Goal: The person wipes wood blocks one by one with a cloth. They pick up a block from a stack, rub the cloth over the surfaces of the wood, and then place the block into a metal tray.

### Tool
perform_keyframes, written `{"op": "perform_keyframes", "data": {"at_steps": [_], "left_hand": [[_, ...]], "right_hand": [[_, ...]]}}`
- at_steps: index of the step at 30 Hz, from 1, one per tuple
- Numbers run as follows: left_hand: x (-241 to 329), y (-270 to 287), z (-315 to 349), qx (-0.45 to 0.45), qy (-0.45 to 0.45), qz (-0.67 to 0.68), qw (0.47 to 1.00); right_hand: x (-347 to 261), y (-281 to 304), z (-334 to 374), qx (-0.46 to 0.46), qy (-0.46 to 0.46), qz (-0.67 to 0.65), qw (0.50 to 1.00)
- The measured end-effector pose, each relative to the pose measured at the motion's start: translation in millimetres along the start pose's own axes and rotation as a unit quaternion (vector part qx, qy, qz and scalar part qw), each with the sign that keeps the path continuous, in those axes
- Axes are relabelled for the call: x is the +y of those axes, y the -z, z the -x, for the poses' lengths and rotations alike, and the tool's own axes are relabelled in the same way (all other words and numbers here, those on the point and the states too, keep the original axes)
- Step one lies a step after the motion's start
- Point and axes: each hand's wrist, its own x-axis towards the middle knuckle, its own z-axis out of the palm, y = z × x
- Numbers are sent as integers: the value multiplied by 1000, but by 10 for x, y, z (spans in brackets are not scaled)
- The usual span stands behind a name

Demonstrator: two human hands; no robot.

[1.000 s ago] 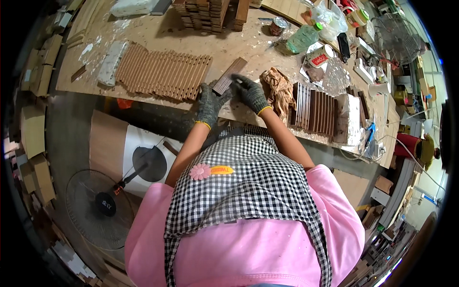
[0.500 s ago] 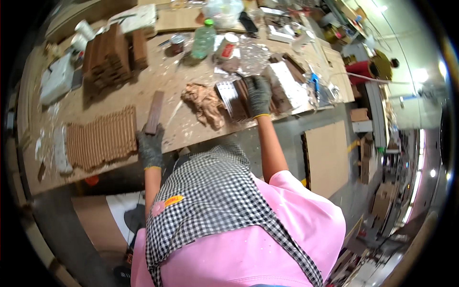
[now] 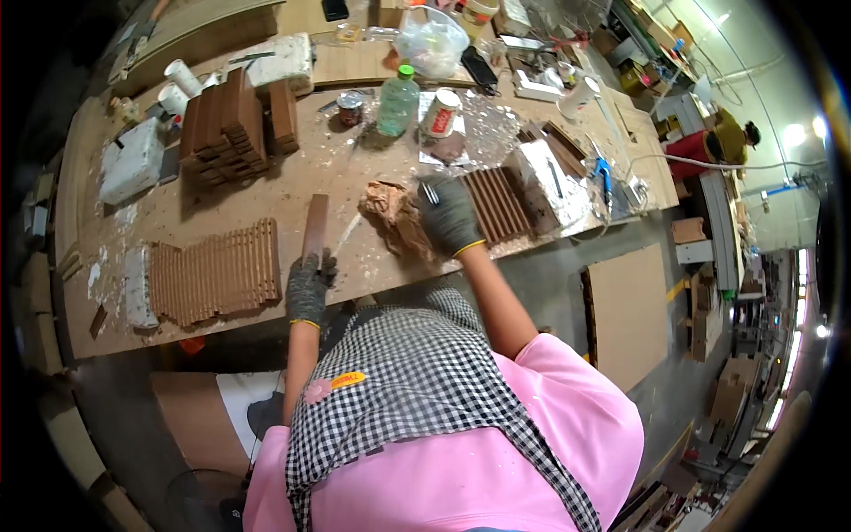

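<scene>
At a cluttered wooden workbench (image 3: 266, 191), a worker in a checked apron holds a flat brown wooden strip (image 3: 315, 229) by its near end, the gloved left hand (image 3: 308, 285) closed around it, fingers curled together, so the strip lies pointing away across the bench. The gloved right hand (image 3: 448, 213) rests over a lump of reddish-brown putty (image 3: 394, 217), gripping a thin metal tool (image 3: 429, 192); how the fingers pinch it cannot be made out. A laid row of strips (image 3: 213, 279) sits to the left, a ribbed panel (image 3: 496, 204) to the right. The work appears to be at the loading stage: next, filler would need carrying to the held strip.
</scene>
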Motion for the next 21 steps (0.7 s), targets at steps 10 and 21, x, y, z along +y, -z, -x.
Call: {"op": "perform_keyframes", "data": {"at_steps": [10,21], "left_hand": [[5,-126,252,36,-9,102,994],[101,16,153,19,25,-159,987]], "right_hand": [[-506,-837,-156,-111,12,-16,994],[-1079,-1394,-128,-120,345,-62,929]]}}
